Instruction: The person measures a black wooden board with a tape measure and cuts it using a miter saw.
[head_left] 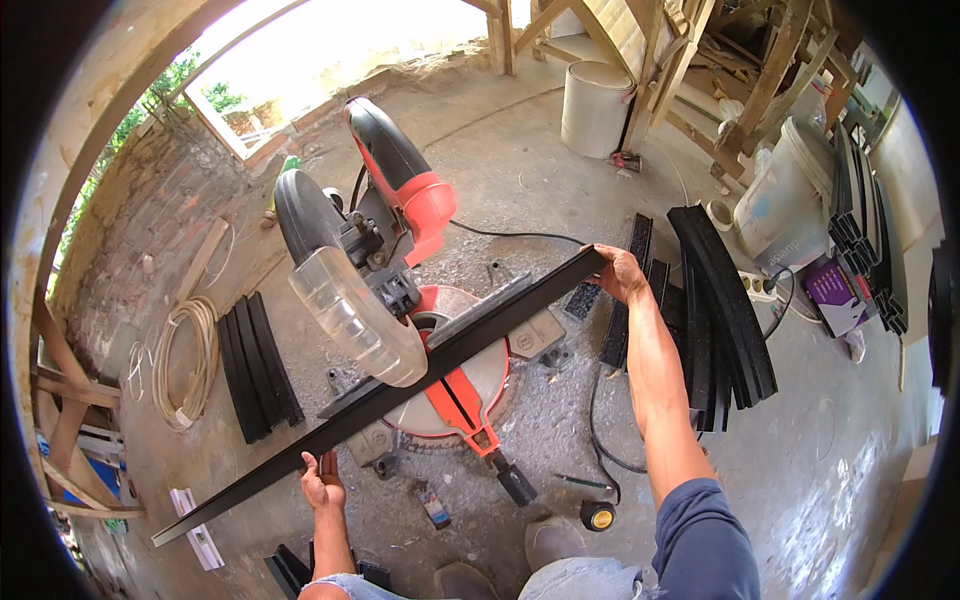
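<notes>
A long black profile bar (500, 325) lies slantwise across the miter saw (428, 210), along its fence. Its far right end is gripped by my right hand (622, 275), with the fingers wrapped around the edge. Lower down, my left hand (322, 485) holds the bar from its near side, thumb up against it; part of its fingers is hidden. The saw head is raised, and its clear blade guard (360, 315) hangs just over the bar. Below the bar, the red table insert (458, 400) and the black-tipped handle (515, 485) point toward me.
Cut black profiles lie at left (258, 365) and right (725, 310). Near my feet are a tape measure (597, 515), a pencil (585, 482) and a small bottle (433, 508). A coiled hose (190, 360), a white bucket (597, 110) and a power strip (757, 287) lie farther out.
</notes>
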